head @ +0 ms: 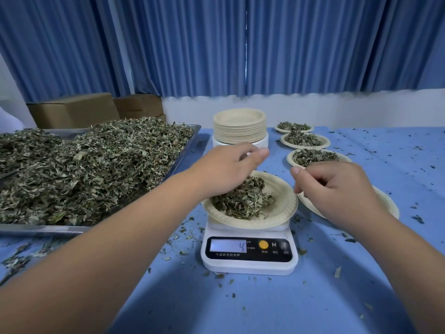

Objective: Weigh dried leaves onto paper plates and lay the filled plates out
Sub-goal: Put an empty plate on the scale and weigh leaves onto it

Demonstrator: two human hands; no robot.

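Observation:
A paper plate (285,212) sits on a white digital scale (249,257) whose display reads 4. It holds a small mound of dried leaves (243,203). My left hand (226,169) hangs over the plate's far left side, thumb out, its fingers curled down into a clump of leaves. My right hand (337,189) hovers just right of the plate with its fingers curled in; I see nothing in it. Under it lies another paper plate (389,203), mostly hidden. Three filled plates (313,156) form a row behind it.
A metal tray (36,229) heaped with loose dried leaves (96,165) fills the left side. A stack of empty paper plates (239,128) stands behind the scale. Leaf crumbs litter the blue tablecloth (385,145). Cardboard boxes (74,112) and blue curtains are at the back.

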